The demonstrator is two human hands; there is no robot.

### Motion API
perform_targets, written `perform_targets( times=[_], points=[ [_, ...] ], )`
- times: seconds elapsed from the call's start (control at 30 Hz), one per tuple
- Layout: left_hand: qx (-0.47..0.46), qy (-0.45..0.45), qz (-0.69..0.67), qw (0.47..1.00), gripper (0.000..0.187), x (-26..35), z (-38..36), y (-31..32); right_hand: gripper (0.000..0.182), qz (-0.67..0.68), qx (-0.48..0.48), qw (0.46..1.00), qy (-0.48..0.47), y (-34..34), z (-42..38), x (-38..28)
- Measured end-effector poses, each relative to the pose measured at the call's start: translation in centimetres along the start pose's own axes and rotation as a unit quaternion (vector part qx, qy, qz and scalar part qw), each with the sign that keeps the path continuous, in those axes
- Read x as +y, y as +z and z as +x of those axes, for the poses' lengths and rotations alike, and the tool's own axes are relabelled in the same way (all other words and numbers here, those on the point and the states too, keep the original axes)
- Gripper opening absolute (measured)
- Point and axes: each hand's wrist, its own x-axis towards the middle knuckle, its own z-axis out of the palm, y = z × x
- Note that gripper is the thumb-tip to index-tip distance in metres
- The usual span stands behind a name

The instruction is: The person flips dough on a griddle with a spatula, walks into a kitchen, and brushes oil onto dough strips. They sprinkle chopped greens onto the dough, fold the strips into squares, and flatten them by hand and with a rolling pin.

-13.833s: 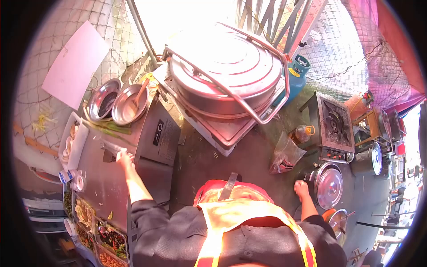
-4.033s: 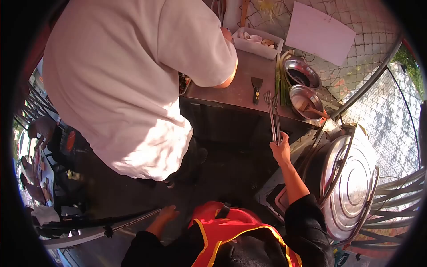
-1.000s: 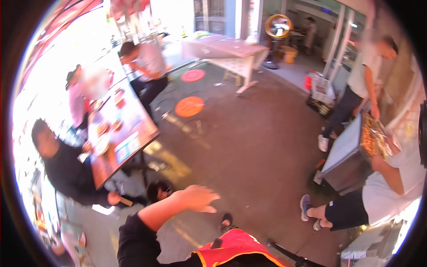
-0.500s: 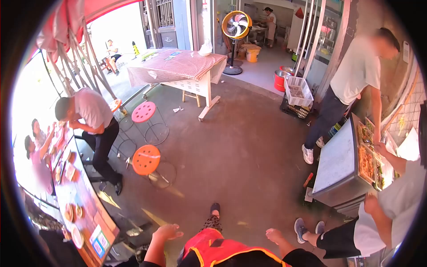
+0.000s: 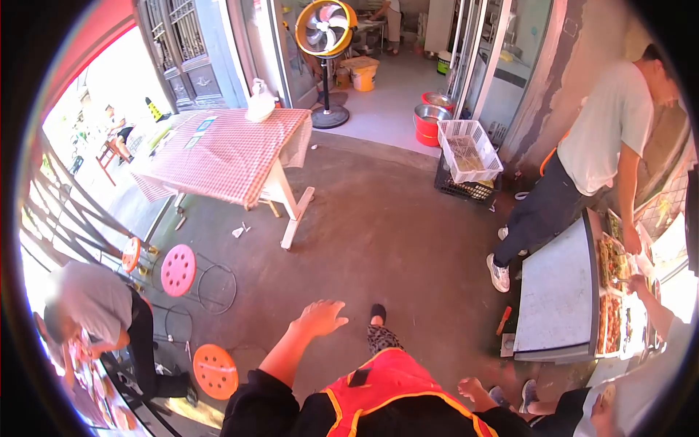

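My left hand (image 5: pixel 320 318) is held out in front of me above the brown floor, fingers stretched and apart, with nothing in it. Lower at the right, my right hand (image 5: pixel 475 390) hangs beside the red apron (image 5: pixel 393 379) I wear. Its fingers are loosely bent and apart, and no object shows in them. One dark shoe (image 5: pixel 378 314) of mine is visible ahead of the apron. The orange stool (image 5: pixel 215 371) is nearest on my left side, apart from my hand.
A table with a checked cloth (image 5: pixel 226 146) stands ahead left, near a pink stool (image 5: pixel 178 270). A yellow fan (image 5: pixel 325 29) is by the doorway. White crate (image 5: pixel 470 149) and red bucket (image 5: pixel 429 124) sit right of it. Two people stand at a food counter (image 5: pixel 557 291); another bends at left.
My view has moved forward, and the checked table and stools are closer and further left. My left hand has risen and swung forward; my right hand sits slightly further right.
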Motion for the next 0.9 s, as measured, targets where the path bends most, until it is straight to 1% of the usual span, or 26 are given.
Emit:
perform_targets(
  times=[0.03,0.07,0.1,0.13,0.17,0.2,0.23,0.27,0.3,0.33,0.37,0.4,0.47,0.57,0.6,0.63,0.67,0.73,0.8,0.83,0.87,0.9],
  points=[
    [0.009,0.01,-0.005,1.0,0.051,-0.2,3.0,-1.5,0.022,-0.111,-0.045,0.992,-0.035,-3.1,0.5,2.2],
    [0.008,-0.008,-0.01,1.0,0.052,-0.8,6.4,-3.4,0.022,-0.013,-0.023,0.999,0.043,-7.7,1.9,6.1],
    [0.005,-0.027,-0.016,1.0,0.052,-1.8,9.0,-4.9,0.023,0.087,-0.002,0.989,0.117,-12.3,3.3,10.1],
    [-0.009,-0.05,-0.021,0.998,0.052,-2.9,10.6,-6.2,0.024,0.191,0.012,0.964,0.183,-16.2,4.5,12.4],
    [-0.031,-0.071,-0.012,0.997,0.052,-4.3,12.2,-7.6,0.025,0.293,0.02,0.924,0.245,-20.0,5.6,13.9],
    [-0.051,-0.09,-0.005,0.995,0.052,-5.7,14.2,-8.9,0.027,0.386,0.027,0.87,0.307,-23.8,6.7,15.9],
    [-0.065,-0.107,0.0,0.992,0.052,-6.9,16.5,-10.4,0.029,0.248,0.175,0.917,0.258,-27.9,7.8,18.8],
    [-0.052,-0.121,-0.024,0.991,0.052,-7.9,18.5,-11.8,0.031,0.376,0.228,0.835,0.332,-37.1,6.9,19.5],
    [-0.04,-0.135,-0.047,0.989,0.052,-9.0,20.5,-13.0,0.025,0.373,0.268,0.825,0.329,-41.8,9.2,22.2],
    [-0.028,-0.148,-0.069,0.986,0.052,-10.4,22.6,-13.9,0.032,0.437,0.259,0.806,0.304,-49.5,8.8,23.4],
    [-0.017,-0.149,-0.078,0.986,0.054,-12.4,24.8,-14.1,0.032,0.437,0.306,0.805,0.258,-54.6,10.1,25.2],
    [-0.035,-0.167,-0.079,0.982,0.055,-13.7,27.3,-14.8,0.032,0.436,0.353,0.801,0.21,-59.0,11.6,27.1],
    [-0.073,-0.202,-0.077,0.974,0.056,-16.3,32.9,-16.4,0.032,0.45,0.369,0.794,0.177,-67.4,14.3,30.9],
    [-0.092,-0.13,-0.078,0.984,0.053,-21.1,43.3,-19.8,0.031,0.45,0.385,0.789,0.165,-74.9,18.2,36.6],
    [-0.083,-0.127,-0.033,0.988,0.052,-22.8,48.3,-22.1,0.03,0.449,0.376,0.79,0.178,-77.3,19.4,39.0],
    [-0.081,-0.128,0.003,0.989,0.051,-23.3,52.7,-24.4,0.03,0.449,0.357,0.796,0.193,-78.2,19.5,40.8],
    [-0.083,-0.13,0.033,0.987,0.05,-22.8,56.5,-26.5,0.029,0.447,0.33,0.805,0.209,-77.7,19.3,43.2],
    [-0.061,-0.086,0.026,0.994,0.047,-21.2,65.4,-33.8,0.028,0.351,0.26,0.875,0.209,-76.5,19.7,49.7],
    [0.018,-0.012,0.012,1.0,0.047,-18.8,74.1,-40.7,0.025,0.335,0.26,0.861,0.279,-75.8,20.2,55.7],
    [0.008,0.002,0.01,1.0,0.047,-17.5,78.5,-44.2,0.022,0.465,0.296,0.764,0.337,-74.5,21.5,58.4],
    [0.0,0.018,0.006,1.0,0.047,-16.6,83.0,-47.0,0.018,0.573,0.353,0.634,0.381,-73.2,22.8,61.2],
    [0.009,0.038,0.009,0.999,0.047,-16.6,87.6,-48.8,0.019,0.622,0.355,0.564,0.411,-74.2,23.2,63.2]
  ],
)
